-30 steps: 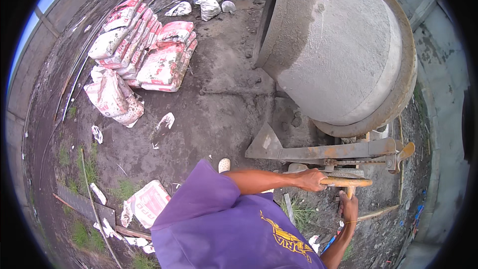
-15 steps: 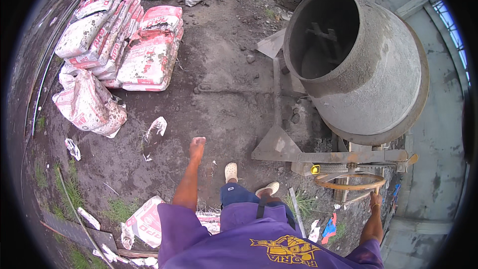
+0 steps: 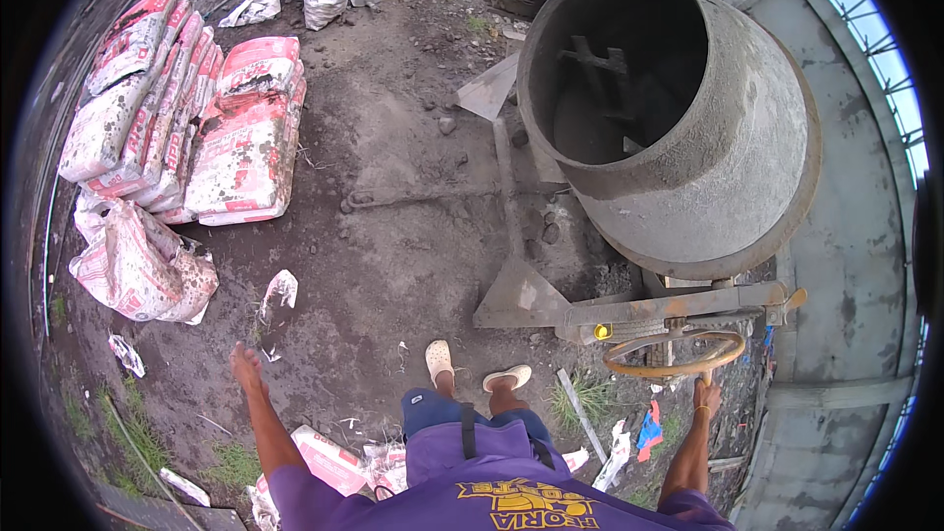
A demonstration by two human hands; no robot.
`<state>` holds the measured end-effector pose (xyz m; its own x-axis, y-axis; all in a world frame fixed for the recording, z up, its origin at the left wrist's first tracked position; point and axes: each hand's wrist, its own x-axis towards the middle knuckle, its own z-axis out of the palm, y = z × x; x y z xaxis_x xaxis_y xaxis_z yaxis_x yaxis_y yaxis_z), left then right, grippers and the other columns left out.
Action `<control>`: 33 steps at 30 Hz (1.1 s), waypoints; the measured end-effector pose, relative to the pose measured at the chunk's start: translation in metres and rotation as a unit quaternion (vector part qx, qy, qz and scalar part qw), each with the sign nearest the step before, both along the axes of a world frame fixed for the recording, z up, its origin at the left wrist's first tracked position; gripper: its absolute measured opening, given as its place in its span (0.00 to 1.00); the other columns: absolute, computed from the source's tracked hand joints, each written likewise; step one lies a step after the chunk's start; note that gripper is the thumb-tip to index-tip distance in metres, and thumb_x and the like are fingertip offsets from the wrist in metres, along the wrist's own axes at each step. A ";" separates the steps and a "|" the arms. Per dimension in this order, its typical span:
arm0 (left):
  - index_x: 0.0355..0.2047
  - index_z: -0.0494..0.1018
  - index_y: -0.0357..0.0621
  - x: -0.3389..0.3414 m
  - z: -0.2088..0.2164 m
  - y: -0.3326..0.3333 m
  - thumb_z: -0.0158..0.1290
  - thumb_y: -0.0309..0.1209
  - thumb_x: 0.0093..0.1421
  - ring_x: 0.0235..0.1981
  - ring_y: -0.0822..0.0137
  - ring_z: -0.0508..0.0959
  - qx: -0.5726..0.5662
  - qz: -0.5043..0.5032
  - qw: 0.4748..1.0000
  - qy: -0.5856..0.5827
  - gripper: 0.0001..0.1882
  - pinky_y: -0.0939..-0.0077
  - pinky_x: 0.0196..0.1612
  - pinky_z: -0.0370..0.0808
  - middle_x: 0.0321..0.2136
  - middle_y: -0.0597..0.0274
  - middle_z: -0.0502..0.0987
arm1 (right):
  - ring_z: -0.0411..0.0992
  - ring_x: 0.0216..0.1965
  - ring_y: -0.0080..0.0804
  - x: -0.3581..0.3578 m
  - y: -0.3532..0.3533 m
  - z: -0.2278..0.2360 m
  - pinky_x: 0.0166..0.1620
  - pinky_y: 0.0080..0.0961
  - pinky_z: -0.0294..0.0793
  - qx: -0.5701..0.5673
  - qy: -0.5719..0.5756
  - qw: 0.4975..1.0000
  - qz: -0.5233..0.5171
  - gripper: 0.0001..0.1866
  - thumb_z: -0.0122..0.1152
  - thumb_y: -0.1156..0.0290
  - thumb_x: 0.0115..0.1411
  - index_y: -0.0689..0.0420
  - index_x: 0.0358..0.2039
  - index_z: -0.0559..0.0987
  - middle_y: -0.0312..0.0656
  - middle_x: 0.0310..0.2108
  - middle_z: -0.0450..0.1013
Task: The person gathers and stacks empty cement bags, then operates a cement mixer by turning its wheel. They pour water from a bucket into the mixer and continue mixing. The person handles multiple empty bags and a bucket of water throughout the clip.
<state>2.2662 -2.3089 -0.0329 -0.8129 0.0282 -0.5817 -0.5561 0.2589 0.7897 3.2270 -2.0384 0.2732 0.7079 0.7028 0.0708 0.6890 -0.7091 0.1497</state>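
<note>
Yellow-painted steel, the tilt wheel (image 3: 675,354) sits low on the mixer frame; right hand (image 3: 705,396) has its fingers clenched on the near rim, the best hold. Left hand (image 3: 245,366) hangs free, fingers released. Beyond, the cement-crusted drum (image 3: 728,167) looks heavy and stiff to swing.

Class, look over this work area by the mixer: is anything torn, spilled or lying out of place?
Yes. A torn sack slumps apart from the neat stack of bags, and scraps of bag paper litter the dirt. The right hand grips the mixer's wheel; the left hand hangs free.
</note>
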 end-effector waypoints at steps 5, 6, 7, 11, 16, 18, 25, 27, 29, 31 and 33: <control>0.46 0.76 0.48 0.273 0.031 0.273 0.61 0.48 0.64 0.33 0.77 0.73 0.169 -0.415 0.893 -0.035 0.19 0.78 0.37 0.71 0.35 0.71 0.77 | 0.78 0.46 0.66 -0.009 -0.007 -0.004 0.50 0.56 0.77 0.028 -0.006 1.000 0.012 0.27 0.62 0.48 0.56 0.59 0.44 0.84 0.63 0.41 0.80; 0.45 0.77 0.48 0.334 0.047 0.303 0.62 0.50 0.63 0.34 0.76 0.72 0.183 -0.484 0.853 -0.072 0.21 0.77 0.40 0.71 0.36 0.70 0.77 | 0.79 0.44 0.65 -0.011 -0.012 -0.004 0.49 0.56 0.78 0.042 -0.012 0.999 0.030 0.25 0.62 0.49 0.56 0.58 0.43 0.84 0.62 0.40 0.80; 0.44 0.77 0.48 0.394 0.060 0.326 0.62 0.51 0.62 0.35 0.74 0.72 0.202 -0.536 0.813 -0.101 0.21 0.77 0.42 0.70 0.35 0.71 0.77 | 0.79 0.42 0.65 -0.011 -0.013 -0.003 0.45 0.56 0.78 0.070 -0.012 0.997 0.035 0.21 0.63 0.53 0.57 0.58 0.40 0.83 0.62 0.37 0.80; 0.72 0.58 0.46 0.589 0.075 0.363 0.51 0.69 0.60 0.62 0.54 0.68 0.091 -0.695 0.650 -0.295 0.50 0.53 0.65 0.64 0.63 0.48 0.68 | 0.79 0.34 0.63 -0.013 -0.017 0.000 0.38 0.55 0.76 0.133 -0.031 0.987 0.085 0.14 0.66 0.59 0.56 0.58 0.30 0.78 0.58 0.29 0.79; 0.77 0.45 0.53 0.735 0.041 0.372 0.51 0.71 0.57 0.72 0.39 0.55 -0.089 -0.722 0.524 -0.443 0.58 0.36 0.71 0.51 0.75 0.42 0.45 | 0.77 0.26 0.56 0.012 -0.006 0.004 0.31 0.49 0.74 0.167 -0.077 0.973 0.137 0.16 0.72 0.59 0.52 0.55 0.25 0.76 0.52 0.24 0.77; 0.69 0.58 0.47 0.783 0.026 0.371 0.47 0.66 0.63 0.63 0.44 0.67 -0.106 -0.696 0.539 -0.462 0.45 0.34 0.62 0.65 0.66 0.40 0.60 | 0.76 0.25 0.54 0.025 -0.004 0.005 0.30 0.47 0.73 0.185 -0.074 0.969 0.147 0.16 0.74 0.59 0.50 0.55 0.23 0.75 0.50 0.22 0.76; 0.24 0.67 0.48 0.813 -0.058 0.346 0.40 0.58 0.71 0.14 0.66 0.68 -0.175 -0.535 0.508 -0.651 0.29 0.56 0.26 0.76 0.16 0.62 0.68 | 0.74 0.18 0.45 0.041 -0.003 0.007 0.22 0.41 0.70 0.218 -0.037 0.962 0.160 0.17 0.72 0.58 0.52 0.53 0.19 0.73 0.42 0.17 0.73; 0.36 0.67 0.44 0.804 -0.051 0.340 0.37 0.47 0.72 0.22 0.57 0.74 -0.203 -0.557 0.543 -0.594 0.20 0.53 0.29 0.80 0.24 0.56 0.72 | 0.74 0.18 0.45 0.056 0.004 0.011 0.22 0.41 0.70 0.228 -0.030 0.963 0.137 0.17 0.72 0.58 0.52 0.52 0.19 0.74 0.42 0.17 0.73; 0.53 0.70 0.36 0.794 -0.020 0.330 0.34 0.37 0.72 0.36 0.46 0.84 -0.215 -0.495 0.607 -0.584 0.20 0.47 0.36 0.86 0.38 0.47 0.79 | 0.75 0.19 0.45 0.081 0.015 0.015 0.22 0.42 0.70 0.234 -0.006 0.963 0.130 0.16 0.72 0.57 0.51 0.52 0.20 0.75 0.43 0.18 0.74; 0.53 0.71 0.35 0.801 0.031 0.328 0.35 0.35 0.74 0.43 0.45 0.84 -0.227 -0.395 0.714 -0.532 0.20 0.48 0.43 0.86 0.47 0.46 0.78 | 0.77 0.21 0.47 0.123 0.032 0.019 0.24 0.44 0.72 0.227 0.018 0.967 0.117 0.16 0.73 0.55 0.50 0.52 0.22 0.77 0.44 0.19 0.76; 0.54 0.71 0.34 0.800 0.095 0.320 0.36 0.32 0.75 0.43 0.48 0.84 -0.230 -0.357 0.743 -0.517 0.19 0.54 0.44 0.87 0.47 0.46 0.79 | 0.78 0.24 0.51 0.163 0.050 0.017 0.27 0.46 0.75 0.201 0.045 0.974 0.091 0.17 0.73 0.53 0.48 0.52 0.25 0.79 0.47 0.21 0.78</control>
